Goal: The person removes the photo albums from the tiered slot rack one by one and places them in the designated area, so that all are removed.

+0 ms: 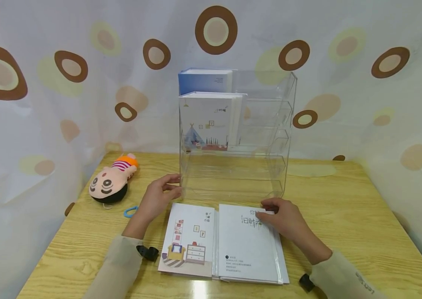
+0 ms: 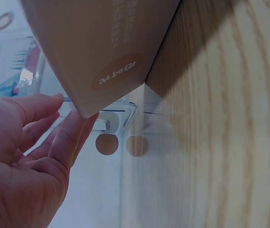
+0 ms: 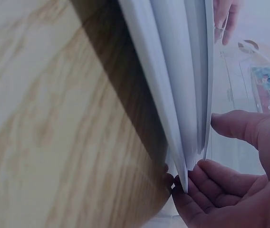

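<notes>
A book lies open on the table, with an illustrated page on the left and a printed page on the right. My right hand pinches the book's far right corner, thumb on the page. In the right wrist view, its fingers are at the edges of the cover and pages. My left hand reaches to the lower left edge of a clear tiered rack, fingertips touching it. The left wrist view shows this hand beside the book cover's corner, with a gap between thumb and fingers.
Upright in the rack stand a white illustrated book and a blue-covered book behind it. A plush doll lies at the table's left, near a small blue loop. Patterned sheeting surrounds the table.
</notes>
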A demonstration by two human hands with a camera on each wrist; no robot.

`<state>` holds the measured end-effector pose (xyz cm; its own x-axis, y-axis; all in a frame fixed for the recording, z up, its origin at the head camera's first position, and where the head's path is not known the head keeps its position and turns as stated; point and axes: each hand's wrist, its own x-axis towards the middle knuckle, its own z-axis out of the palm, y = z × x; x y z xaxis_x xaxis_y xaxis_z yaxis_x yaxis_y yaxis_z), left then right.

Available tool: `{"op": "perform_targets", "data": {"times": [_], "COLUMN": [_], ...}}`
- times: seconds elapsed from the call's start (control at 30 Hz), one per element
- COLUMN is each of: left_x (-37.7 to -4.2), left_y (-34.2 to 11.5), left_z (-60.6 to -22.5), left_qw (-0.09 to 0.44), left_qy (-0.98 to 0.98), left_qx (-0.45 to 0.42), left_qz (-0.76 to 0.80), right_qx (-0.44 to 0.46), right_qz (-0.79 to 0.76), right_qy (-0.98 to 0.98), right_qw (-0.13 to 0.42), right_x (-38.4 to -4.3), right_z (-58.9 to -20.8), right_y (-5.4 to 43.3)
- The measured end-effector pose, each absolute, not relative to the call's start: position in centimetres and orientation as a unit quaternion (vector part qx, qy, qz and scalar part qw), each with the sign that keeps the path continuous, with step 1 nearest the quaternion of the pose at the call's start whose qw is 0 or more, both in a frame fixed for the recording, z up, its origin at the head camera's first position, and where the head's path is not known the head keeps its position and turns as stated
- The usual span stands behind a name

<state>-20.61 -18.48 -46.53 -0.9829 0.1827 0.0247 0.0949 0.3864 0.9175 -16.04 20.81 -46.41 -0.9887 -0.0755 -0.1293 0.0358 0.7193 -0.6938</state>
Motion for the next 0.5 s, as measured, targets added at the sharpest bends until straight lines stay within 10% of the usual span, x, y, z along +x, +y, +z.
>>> {"op": "perform_targets", "data": {"times": [0.5], "left_x": [-20.51], "left_y": [-18.48], "left_z": [-46.38], "left_qw": [0.043], "left_qy": [0.826], "left_qx": [0.084], "left_qz": [0.556], "right_qx": [-0.012], "right_qz": [-0.363], "right_qy": [0.929], "right_qw": [0.069], "right_x": [-16.01], "right_z": [-46.3], "right_y": [20.64]}}
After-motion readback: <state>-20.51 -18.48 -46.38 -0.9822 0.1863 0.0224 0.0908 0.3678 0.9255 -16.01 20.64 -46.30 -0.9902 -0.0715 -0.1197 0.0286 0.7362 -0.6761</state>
